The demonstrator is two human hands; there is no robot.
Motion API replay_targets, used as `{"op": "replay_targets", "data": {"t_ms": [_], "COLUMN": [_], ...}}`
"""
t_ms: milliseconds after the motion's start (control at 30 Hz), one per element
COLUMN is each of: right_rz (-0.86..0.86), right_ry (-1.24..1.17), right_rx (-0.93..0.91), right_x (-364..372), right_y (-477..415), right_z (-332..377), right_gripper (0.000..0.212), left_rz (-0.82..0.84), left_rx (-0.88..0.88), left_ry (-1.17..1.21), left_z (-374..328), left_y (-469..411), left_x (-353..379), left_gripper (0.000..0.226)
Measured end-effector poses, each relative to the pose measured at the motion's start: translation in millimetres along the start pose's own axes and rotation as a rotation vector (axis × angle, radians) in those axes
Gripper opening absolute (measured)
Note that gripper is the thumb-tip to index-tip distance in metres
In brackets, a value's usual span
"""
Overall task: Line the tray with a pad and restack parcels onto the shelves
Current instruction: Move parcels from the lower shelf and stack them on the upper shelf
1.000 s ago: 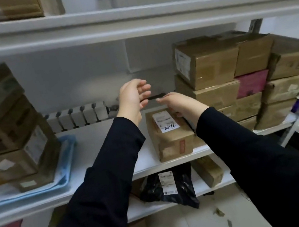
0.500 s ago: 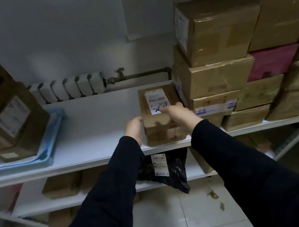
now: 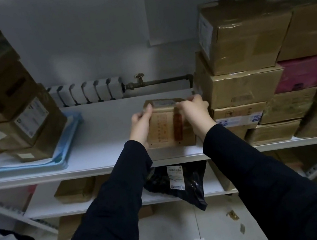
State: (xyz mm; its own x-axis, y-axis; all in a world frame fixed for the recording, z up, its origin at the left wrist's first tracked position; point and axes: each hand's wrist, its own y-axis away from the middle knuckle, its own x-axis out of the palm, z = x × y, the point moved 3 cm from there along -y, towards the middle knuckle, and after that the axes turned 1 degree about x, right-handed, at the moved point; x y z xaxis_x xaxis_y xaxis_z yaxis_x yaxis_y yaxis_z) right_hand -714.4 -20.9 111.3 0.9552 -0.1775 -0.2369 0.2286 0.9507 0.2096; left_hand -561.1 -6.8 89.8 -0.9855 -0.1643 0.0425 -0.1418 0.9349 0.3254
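Long dark navy sleeves [image 3: 109,208] reach both wrists, leaving the left hand [image 3: 142,122] and right hand [image 3: 193,111] bare.

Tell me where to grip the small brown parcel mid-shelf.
Grip the parcel by its two side faces near the top, from the open front, where the left hand and right hand hold it. A box stack stands close on its right.

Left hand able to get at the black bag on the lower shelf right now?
Probably, once freed. The left hand grips the small parcel along with the right hand. The black bag overhangs the lower shelf front edge, with nothing in front of it.
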Motion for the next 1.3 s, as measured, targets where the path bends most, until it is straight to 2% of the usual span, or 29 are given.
{"op": "replay_targets", "data": {"t_ms": [67,133,233,300,333,433,533,667,733,833,900,1000,1100,1200,1233,1300], "right_rz": [-0.029,-0.078,-0.149,-0.147,-0.135,-0.102,-0.117,-0.217,-0.248,-0.211,-0.15,-0.125,-0.069,0.0,0.0,-0.035], "right_ry": [-0.009,-0.044,-0.082,-0.094,-0.1,-0.144,-0.179,-0.212,-0.138,0.008,-0.021,-0.114,-0.26,-0.436,-0.503,-0.588], "right_rx": [-0.08,-0.167,-0.313,-0.419,-0.473,-0.576,-0.649,-0.625,-0.545,-0.399,-0.351,-0.346,-0.353,-0.453,-0.51,-0.661], "right_x": [1.6,1.8,0.9,2.3,3.9,11.2,15.1,17.9,19.8,27.7,35.7,45.4,49.8,49.3,47.9,45.7], "right_y": [7.5,16.7,33.0,46.0,55.2,81.2,102.6,117.2,122.2,133.1,144.2,161.0,173.3,197.3,206.6,223.2], "right_z": [14.6,29.1,53.3,69.4,77.9,94.6,109.2,126.3,132.9,138.6,142.8,156.4,171.4,195.1,202.1,214.3], "right_gripper": [0.041,0.027,0.012,0.013,0.013,0.012,0.018,0.008,0.016,0.049,0.069,0.077,0.069,0.058,0.051,0.037], "left_rz": [0.039,0.061,0.079,0.039,0.024,0.013,0.034,0.06,0.056,0.081,0.147,0.28,0.375,0.413,0.437,0.517], "left_rx": [0.041,0.094,0.093,0.064,0.06,0.031,0.039,0.03,0.014,-0.021,-0.006,0.115,0.281,0.394,0.422,0.535], "left_ry": [0.056,0.079,0.139,0.219,0.256,0.34,0.373,0.41,0.379,0.369,0.366,0.294,0.228,0.17,0.163,0.203], "left_z": [-17.3,-34.9,-52.4,-58.5,-64.5,-74.3,-80.1,-89.6,-95.3,-105.7,-113.9,-133.4,-157.5,-184.9,-192.1,-207.8], "left_y": [8.2,16.3,25.9,26.8,33.4,48.6,55.4,72.7,85.2,106.4,119.5,142.3,171.9,199.8,205.1,215.0], "left_x": [-2.4,-8.7,-19.8,-31.5,-37.9,-56.6,-76.9,-110.8,-126.3,-145.2,-154.3,-168.4,-178.4,-188.1,-191.4,-198.8], "left_gripper": [0.056,0.06,0.097,0.106,0.098,0.044,0.041,0.04,0.042,0.047,0.049,0.053,0.047,0.034,0.039,0.065]}}
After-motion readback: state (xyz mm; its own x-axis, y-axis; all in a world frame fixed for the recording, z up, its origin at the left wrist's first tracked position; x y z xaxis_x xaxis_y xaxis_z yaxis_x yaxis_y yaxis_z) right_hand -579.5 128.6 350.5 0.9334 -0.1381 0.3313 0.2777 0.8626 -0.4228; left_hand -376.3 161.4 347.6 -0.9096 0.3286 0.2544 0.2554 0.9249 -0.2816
